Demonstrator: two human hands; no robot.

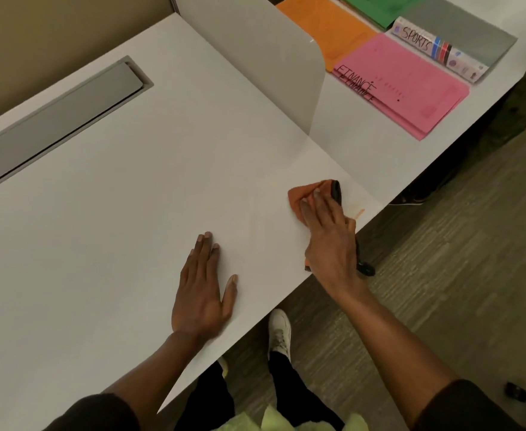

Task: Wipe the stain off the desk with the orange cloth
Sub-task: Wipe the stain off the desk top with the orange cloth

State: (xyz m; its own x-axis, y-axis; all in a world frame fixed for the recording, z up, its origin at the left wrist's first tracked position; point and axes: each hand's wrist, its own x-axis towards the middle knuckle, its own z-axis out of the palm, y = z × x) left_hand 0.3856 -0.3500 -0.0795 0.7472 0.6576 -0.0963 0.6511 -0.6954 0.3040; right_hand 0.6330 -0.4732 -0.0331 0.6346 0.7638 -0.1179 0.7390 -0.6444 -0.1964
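Observation:
My right hand (328, 231) presses an orange cloth (299, 195) flat onto the white desk (115, 213) near its right front edge; most of the cloth is hidden under the palm. A faint orange stain (358, 213) shows on the desk just right of that hand, close to the edge. A dark marker-like object (336, 189) lies against the far side of the cloth, partly under my fingers. My left hand (204, 289) rests flat on the desk with fingers apart, holding nothing, to the left of the cloth.
A white divider panel (255, 57) stands at the desk's right back. Beyond it lie a pink folder (411, 88) marked FINANCE, an orange folder (327, 23), a green one (379, 7) and a SPORTS box (435, 48). A grey cable hatch (59, 119) sits at left.

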